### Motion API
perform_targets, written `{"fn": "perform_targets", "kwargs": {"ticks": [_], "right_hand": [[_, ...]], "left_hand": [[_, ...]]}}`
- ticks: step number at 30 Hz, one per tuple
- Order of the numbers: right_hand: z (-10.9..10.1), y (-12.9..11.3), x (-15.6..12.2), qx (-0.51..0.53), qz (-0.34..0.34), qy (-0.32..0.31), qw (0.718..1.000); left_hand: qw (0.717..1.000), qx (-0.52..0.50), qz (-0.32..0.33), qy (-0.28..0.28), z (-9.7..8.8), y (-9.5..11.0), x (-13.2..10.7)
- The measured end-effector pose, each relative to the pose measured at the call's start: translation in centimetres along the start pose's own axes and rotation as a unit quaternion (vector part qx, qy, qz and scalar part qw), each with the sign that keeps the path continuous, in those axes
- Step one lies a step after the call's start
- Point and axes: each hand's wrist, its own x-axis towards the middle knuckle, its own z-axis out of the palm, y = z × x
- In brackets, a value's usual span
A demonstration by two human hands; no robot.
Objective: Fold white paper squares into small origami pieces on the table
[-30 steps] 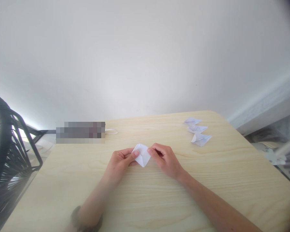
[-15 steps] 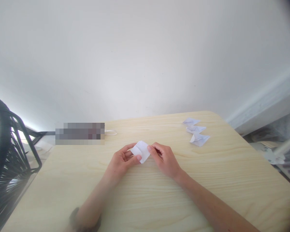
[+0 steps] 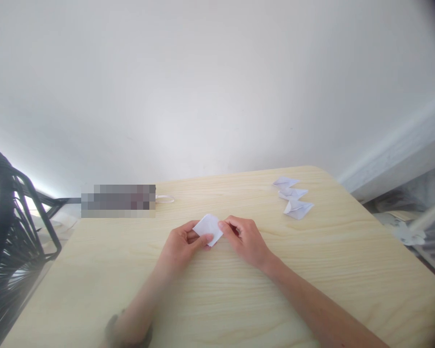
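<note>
A small folded white paper (image 3: 207, 227), roughly diamond-shaped, is held between both hands just above the middle of the table. My left hand (image 3: 183, 245) is closed on its left and lower edge, thumb on top and fingers underneath. At the paper's right corner, my right hand (image 3: 244, 240) pinches with thumb and forefinger, the other fingers curled in. To the right lie three folded white paper pieces with pointed ends: a far one (image 3: 285, 181), a middle one (image 3: 293, 194) and a near one (image 3: 298, 209).
The light wooden table (image 3: 217, 299) meets a white wall (image 3: 210, 87) at the back. A blurred-out object (image 3: 118, 200) with a white loop (image 3: 165, 198) sits at the back left. A dark woven chair (image 3: 7, 232) stands on the left.
The raised flap on the folded paper now lies flat, so its top face looks smooth. Paper and left hand have shifted slightly left; the right hand keeps its pinch.
</note>
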Motion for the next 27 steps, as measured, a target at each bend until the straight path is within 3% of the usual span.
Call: {"fn": "perform_targets", "kwargs": {"ticks": [4,7,10,13,16,19,27], "right_hand": [[-0.4,0.5,0.1,-0.096,-0.029,0.000,0.995],[-0.4,0.6,0.1,-0.153,-0.048,-0.005,0.987],[-0.5,0.6,0.0,-0.174,-0.049,0.001,0.983],[-1.3,0.9,0.1,-0.140,-0.055,-0.001,0.989],[-2.5,1.5,0.2,-0.079,-0.110,-0.081,0.988],[-3.2,2.2,0.3,-0.039,-0.136,-0.110,0.984],[-2.6,2.6,0.4,-0.034,-0.154,-0.088,0.984]], "left_hand": [[0.983,0.125,0.123,0.052,-0.2,-0.6,0.3],[0.932,0.277,0.224,0.063,-0.6,-1.1,0.4],[0.892,0.356,0.274,0.054,-0.7,-1.2,0.4],[0.862,0.408,0.300,0.038,-0.8,-1.1,0.4],[0.844,0.444,0.300,0.022,-1.0,-1.0,0.4],[0.839,0.461,0.289,0.018,-1.1,-1.0,0.5],[0.842,0.454,0.291,0.025,-0.9,-0.9,0.3]]}}
